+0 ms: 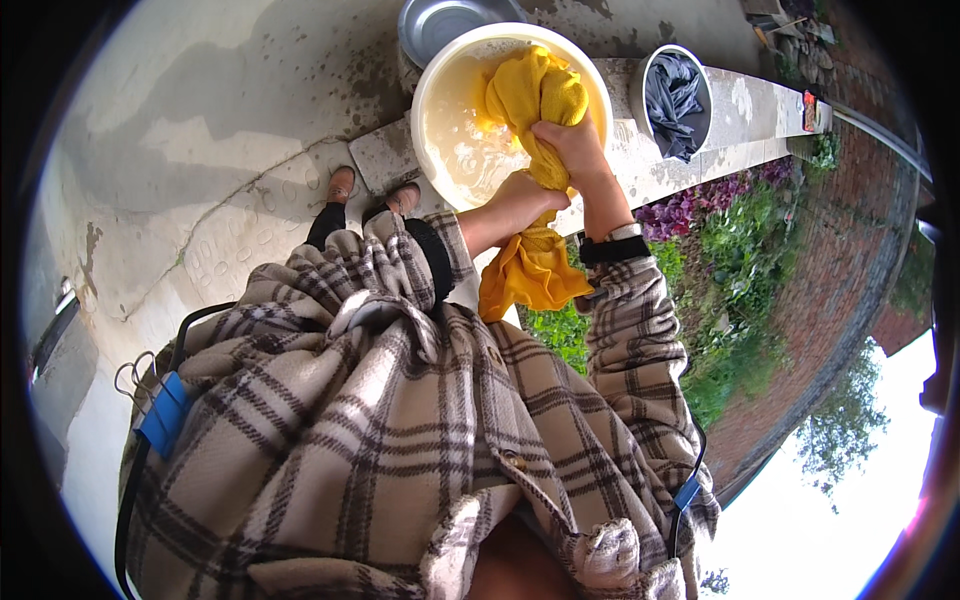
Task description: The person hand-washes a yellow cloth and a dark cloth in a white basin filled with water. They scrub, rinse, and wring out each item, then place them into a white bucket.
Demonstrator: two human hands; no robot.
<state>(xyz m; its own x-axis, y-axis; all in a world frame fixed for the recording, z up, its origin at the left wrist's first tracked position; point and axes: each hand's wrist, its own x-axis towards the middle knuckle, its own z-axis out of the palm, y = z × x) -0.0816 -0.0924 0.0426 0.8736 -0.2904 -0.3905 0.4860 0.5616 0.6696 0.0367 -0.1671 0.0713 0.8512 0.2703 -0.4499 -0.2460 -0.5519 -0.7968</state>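
A wet yellow cloth (pixel 521 97) is gripped by both of my hands and looks twisted between them. My left hand (pixel 517 201) is closed around its narrowed part, near the basin's rim closest to me. My right hand (pixel 574 150) holds the thicker, bunched part farther out. That bunched end is over the cream plastic basin (pixel 429 161), which holds cloudy, sudsy water (pixel 457 142). An orange-yellow loose end (pixel 532 277) spreads out on my side of the rim. Whether the far end touches the water is hard to tell.
A grey metal basin (pixel 450 22) stands beyond the cream one. On the concrete ledge (pixel 739 101) to the right sits a pale tub (pixel 639 97) with dark grey fabric (pixel 671 97). Purple-leaved plants (pixel 697 202) and a brick wall (pixel 832 262) border the ledge. My shoes (pixel 405 198) show at left.
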